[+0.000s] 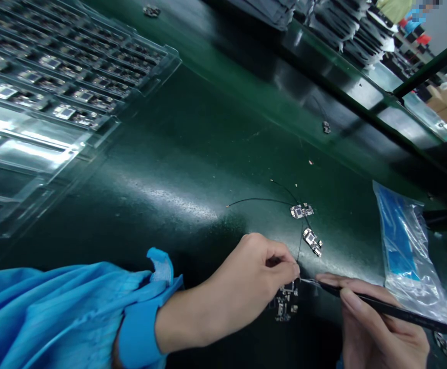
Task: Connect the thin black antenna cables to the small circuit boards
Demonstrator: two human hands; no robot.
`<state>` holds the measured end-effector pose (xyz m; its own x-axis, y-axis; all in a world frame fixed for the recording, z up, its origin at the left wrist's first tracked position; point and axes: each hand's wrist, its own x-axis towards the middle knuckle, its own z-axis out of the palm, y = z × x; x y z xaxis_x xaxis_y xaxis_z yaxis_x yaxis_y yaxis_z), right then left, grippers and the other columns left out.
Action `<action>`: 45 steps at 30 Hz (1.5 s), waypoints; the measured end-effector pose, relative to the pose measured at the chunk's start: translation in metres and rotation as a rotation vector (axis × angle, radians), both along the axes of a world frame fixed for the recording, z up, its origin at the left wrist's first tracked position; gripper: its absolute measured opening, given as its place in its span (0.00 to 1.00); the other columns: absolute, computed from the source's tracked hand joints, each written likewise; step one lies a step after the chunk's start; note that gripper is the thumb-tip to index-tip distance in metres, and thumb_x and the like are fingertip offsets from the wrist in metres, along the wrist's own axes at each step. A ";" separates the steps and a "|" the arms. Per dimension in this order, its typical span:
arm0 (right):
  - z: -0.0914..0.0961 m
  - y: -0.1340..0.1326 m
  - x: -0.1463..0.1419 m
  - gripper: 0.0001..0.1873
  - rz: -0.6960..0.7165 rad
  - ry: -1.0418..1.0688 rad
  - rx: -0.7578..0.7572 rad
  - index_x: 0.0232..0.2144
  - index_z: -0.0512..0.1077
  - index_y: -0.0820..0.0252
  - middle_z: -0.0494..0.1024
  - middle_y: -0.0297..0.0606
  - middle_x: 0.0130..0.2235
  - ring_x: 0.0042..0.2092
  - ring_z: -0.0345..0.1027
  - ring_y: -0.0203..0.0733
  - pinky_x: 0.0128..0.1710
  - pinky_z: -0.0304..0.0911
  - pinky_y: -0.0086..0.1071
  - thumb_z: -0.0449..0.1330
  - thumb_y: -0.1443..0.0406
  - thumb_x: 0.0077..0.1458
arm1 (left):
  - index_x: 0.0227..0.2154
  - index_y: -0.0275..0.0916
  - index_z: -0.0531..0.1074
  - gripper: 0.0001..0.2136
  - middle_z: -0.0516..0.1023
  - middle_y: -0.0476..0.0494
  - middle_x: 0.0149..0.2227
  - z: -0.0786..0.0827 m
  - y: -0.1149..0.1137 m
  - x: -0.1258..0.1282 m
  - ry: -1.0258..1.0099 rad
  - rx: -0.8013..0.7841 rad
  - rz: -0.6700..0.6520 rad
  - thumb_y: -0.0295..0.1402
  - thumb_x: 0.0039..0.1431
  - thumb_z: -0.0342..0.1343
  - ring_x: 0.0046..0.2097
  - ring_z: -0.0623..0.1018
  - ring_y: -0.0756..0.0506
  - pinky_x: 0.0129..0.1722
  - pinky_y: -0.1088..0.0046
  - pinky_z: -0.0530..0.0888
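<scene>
My left hand (246,277), in a blue sleeve, is closed in a pinch on a small dark circuit board (286,302) lying on the green mat. My right hand (377,328) grips black tweezers (385,307), whose tip meets the board by my left fingertips. Just beyond lie two more small boards (301,210) (312,241) with thin black wires (258,200) trailing off them.
Clear plastic trays (65,97) holding several small boards fill the upper left. A clear bag with a blue strip (404,246) lies at the right. A stray small part (326,126) sits near the raised green bench edge (362,97). Stacked dark trays stand far behind.
</scene>
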<state>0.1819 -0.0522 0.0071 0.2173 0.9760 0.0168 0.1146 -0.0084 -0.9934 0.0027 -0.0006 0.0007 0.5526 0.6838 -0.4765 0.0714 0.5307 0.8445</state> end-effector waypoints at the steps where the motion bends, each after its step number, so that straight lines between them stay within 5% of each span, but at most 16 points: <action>1: 0.000 0.000 -0.001 0.08 -0.006 -0.002 -0.003 0.27 0.79 0.61 0.82 0.41 0.30 0.33 0.76 0.44 0.37 0.72 0.28 0.65 0.75 0.41 | 0.23 0.32 0.74 0.12 0.72 0.48 0.23 0.000 0.000 0.000 -0.003 -0.002 -0.004 0.32 0.53 0.49 0.28 0.72 0.48 0.28 0.75 0.66; 45: 0.001 0.001 -0.004 0.08 -0.018 -0.054 0.019 0.26 0.79 0.60 0.81 0.40 0.30 0.33 0.76 0.45 0.36 0.72 0.28 0.64 0.75 0.41 | 0.23 0.32 0.73 0.11 0.71 0.48 0.23 0.002 0.000 -0.001 0.010 0.004 -0.012 0.32 0.54 0.48 0.28 0.70 0.49 0.27 0.75 0.65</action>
